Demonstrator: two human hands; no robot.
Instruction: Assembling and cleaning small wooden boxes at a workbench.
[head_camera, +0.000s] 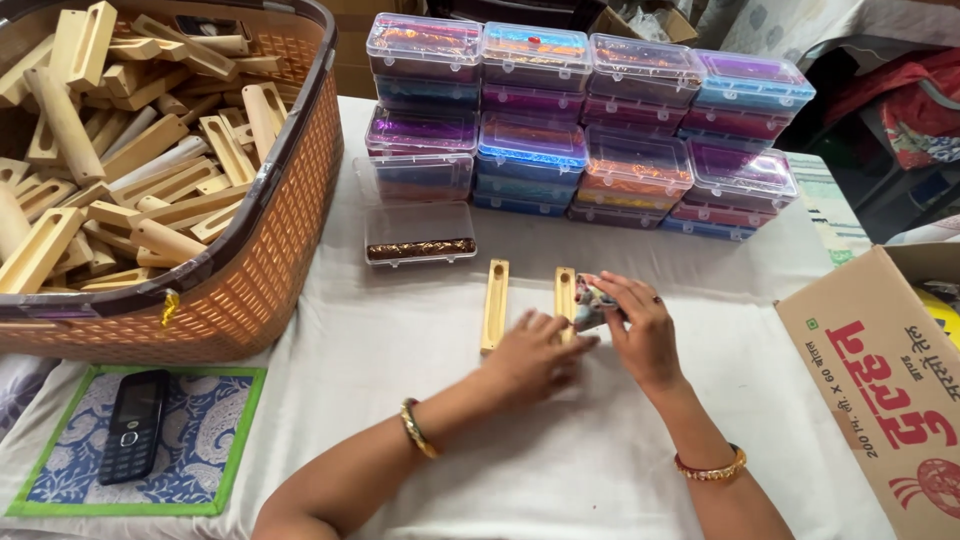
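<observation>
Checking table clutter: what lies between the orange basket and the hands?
In the head view, one slotted wooden piece lies on the white cloth between the basket and the left hand.

1. Mid-frame, the left hand (535, 355) rests on a slotted wooden holder (565, 297).
2. The right hand (640, 335) pinches what seems a small colourful packet (590, 303).
3. Another wooden holder (494, 305) lies just left.

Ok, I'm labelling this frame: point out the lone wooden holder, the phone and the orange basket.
Wooden holder (494, 305), head view, middle of its slotted face.
Phone (134, 425), head view, centre, between screen and keypad.
Basket (262, 265), head view, on its orange lattice side wall.
</observation>
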